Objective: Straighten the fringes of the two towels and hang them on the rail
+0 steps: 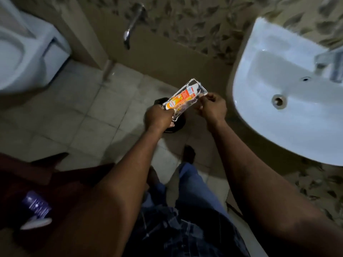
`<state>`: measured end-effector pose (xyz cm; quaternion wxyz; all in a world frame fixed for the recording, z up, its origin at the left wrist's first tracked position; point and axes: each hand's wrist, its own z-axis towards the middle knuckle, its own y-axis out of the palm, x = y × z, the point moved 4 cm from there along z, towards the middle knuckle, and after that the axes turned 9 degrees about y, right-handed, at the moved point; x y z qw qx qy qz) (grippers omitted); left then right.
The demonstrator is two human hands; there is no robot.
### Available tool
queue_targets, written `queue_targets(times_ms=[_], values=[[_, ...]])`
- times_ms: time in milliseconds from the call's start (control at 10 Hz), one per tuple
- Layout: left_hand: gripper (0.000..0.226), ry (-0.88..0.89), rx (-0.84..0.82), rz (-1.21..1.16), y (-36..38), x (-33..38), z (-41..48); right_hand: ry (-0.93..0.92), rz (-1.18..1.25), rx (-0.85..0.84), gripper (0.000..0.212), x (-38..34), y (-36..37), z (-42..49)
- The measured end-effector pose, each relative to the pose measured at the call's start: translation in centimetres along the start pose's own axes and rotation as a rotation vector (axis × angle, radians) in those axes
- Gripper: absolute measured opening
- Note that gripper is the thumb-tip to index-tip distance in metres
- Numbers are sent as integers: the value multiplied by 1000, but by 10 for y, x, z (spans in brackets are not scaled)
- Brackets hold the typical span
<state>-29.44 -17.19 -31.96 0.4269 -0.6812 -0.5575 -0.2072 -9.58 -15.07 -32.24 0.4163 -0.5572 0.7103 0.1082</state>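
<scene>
No towel and no rail show in this view. My left hand [159,117] grips the lower end of a clear plastic packet [185,96] with an orange and white label. My right hand [213,106] pinches the packet's right edge near its upper end. Both hands hold the packet above a small black bin [175,125] that stands on the tiled floor, mostly hidden behind the hands.
A white washbasin [289,93] with a tap [330,65] juts from the wall at right. A white toilet [24,51] stands at upper left, a chrome wall tap [132,25] between them. A purple bottle [37,206] lies on a dark surface at lower left.
</scene>
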Motion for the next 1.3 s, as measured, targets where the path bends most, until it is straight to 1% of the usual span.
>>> queue_targets(times_ms=[100,200,300,400,500,600,700,800,900,1000,1100,1200,1300], values=[[29,-99,38,-50,0,-31,28,96,29,-66,20,25,41,26],[33,-153,55,-55,10,-60,56,137,70,-110,19,42,69,52],[38,-170,73,5,20,-96,88,109,29,-64,10,59,81,90],[38,-226,82,19,37,-147,124,57,-128,-161,12,85,98,134],[49,-244,105,3,59,-190,158,62,-299,-130,17,125,112,175],[39,-323,75,-64,85,-233,187,143,-261,-75,21,178,126,217],[25,-400,56,-137,109,-278,214,218,-254,-75,26,223,145,254],[20,-423,62,-176,130,-323,243,240,-298,-80,26,261,164,300],[14,-429,76,-242,151,-356,271,194,-428,-88,28,287,179,340],[27,-426,51,-261,170,-376,295,150,-509,-89,28,306,190,375],[35,-422,55,-248,180,-384,307,102,-559,-72,23,317,195,399],[39,-411,51,-258,185,-391,314,65,-583,-66,23,322,204,412],[50,-407,99,-159,179,-389,316,59,-572,-41,33,321,211,412]])
